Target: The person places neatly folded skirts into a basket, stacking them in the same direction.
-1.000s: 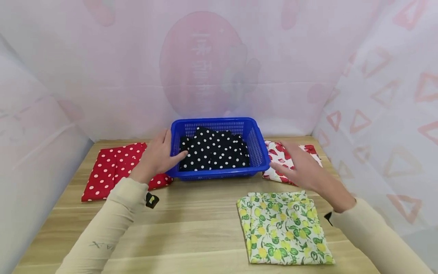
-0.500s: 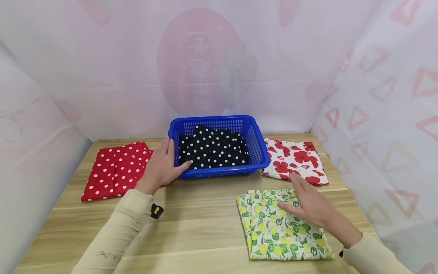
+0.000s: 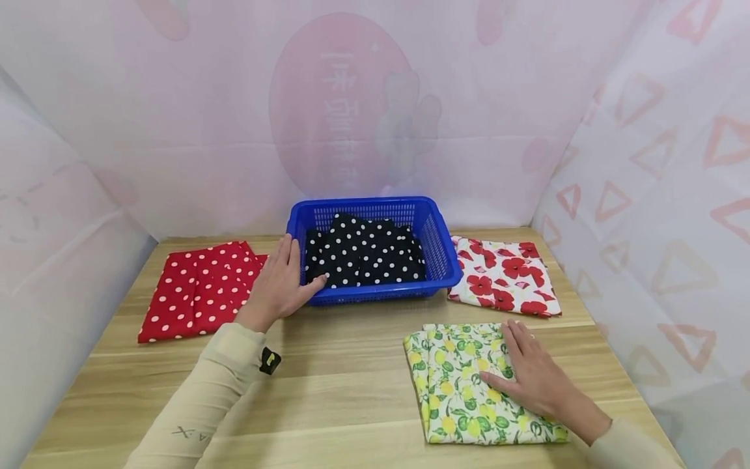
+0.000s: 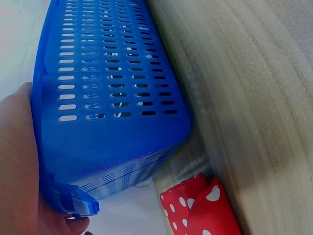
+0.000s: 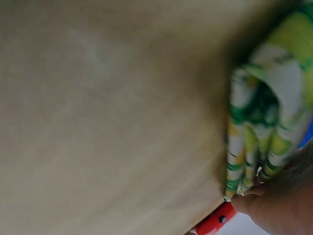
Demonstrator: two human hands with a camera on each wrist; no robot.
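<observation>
A blue plastic basket (image 3: 383, 294) stands at the back middle of the table with a black cloth with white dots (image 3: 363, 257) inside. My left hand (image 3: 278, 283) rests at its left front corner, thumb spread over the front rim. The left wrist view shows that hand (image 4: 17, 147) against the rim. My right hand (image 3: 541, 378) lies across the right side of a folded lemon-print cloth (image 3: 463, 391), its fingers extended and thumb spread on top. In the right wrist view, fingers (image 5: 259, 198) touch the layered edge of this cloth; the fingertips are partly hidden.
A folded red cloth with white dots (image 3: 190, 293) lies left of the basket. To its right lies a folded white cloth with red flowers (image 3: 504, 277). Fabric walls (image 3: 480, 117) enclose the wooden table (image 3: 328, 391) at the back and both sides.
My right hand has come from beside the basket, over the red-flower cloth, down onto the lemon-print cloth. My left hand has stayed at the basket's left corner.
</observation>
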